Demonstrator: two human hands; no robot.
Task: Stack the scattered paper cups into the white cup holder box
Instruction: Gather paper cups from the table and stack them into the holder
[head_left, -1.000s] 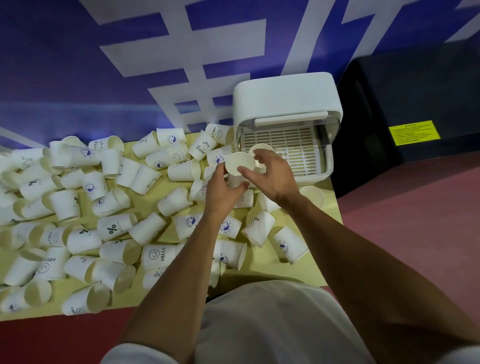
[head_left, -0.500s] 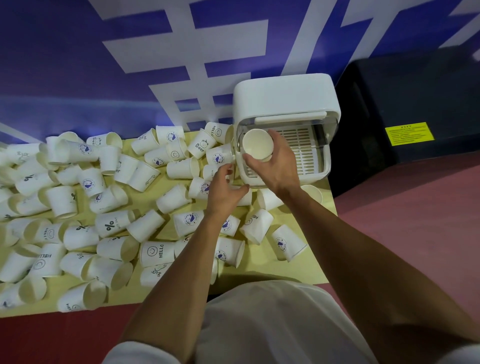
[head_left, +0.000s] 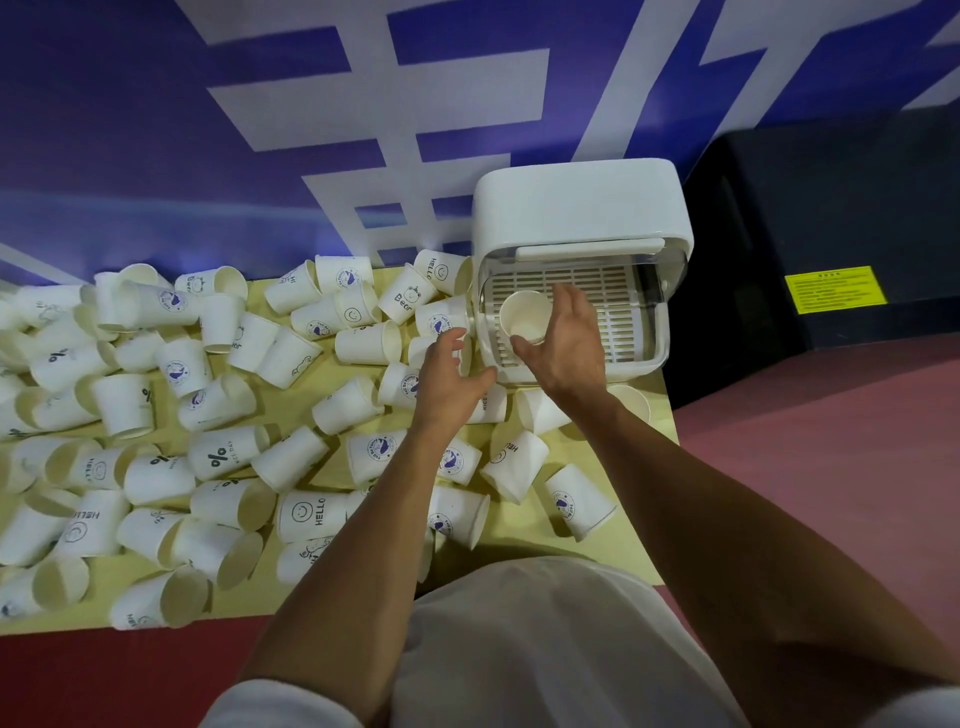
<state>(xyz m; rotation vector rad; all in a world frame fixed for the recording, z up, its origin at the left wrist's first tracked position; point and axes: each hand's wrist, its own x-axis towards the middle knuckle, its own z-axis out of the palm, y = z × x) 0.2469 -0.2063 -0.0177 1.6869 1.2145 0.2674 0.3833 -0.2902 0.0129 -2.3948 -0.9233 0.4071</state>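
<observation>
- The paper cup (head_left: 524, 314) now stands mouth up on the slatted tray (head_left: 618, 291) inside the white cup holder box (head_left: 576, 202), at the tray's left side. Half a second ago it was still being carried to the box's open front.
- The right hand (head_left: 563, 345) has let go: its fingers are spread straight beside the cup and the thumb lies just at the rim. I cannot tell whether it still touches.
- The left hand (head_left: 447, 376) hovers open and holds nothing, just off the box's left corner and over the nearest cups.
- I judge this one placement done. It is the only cup I can see in the box, so it would be the base for a stack.
- The scattered cups (head_left: 218, 457) still cover the yellow counter (head_left: 524, 535), mostly on their sides, so nearly all the work remains.
</observation>
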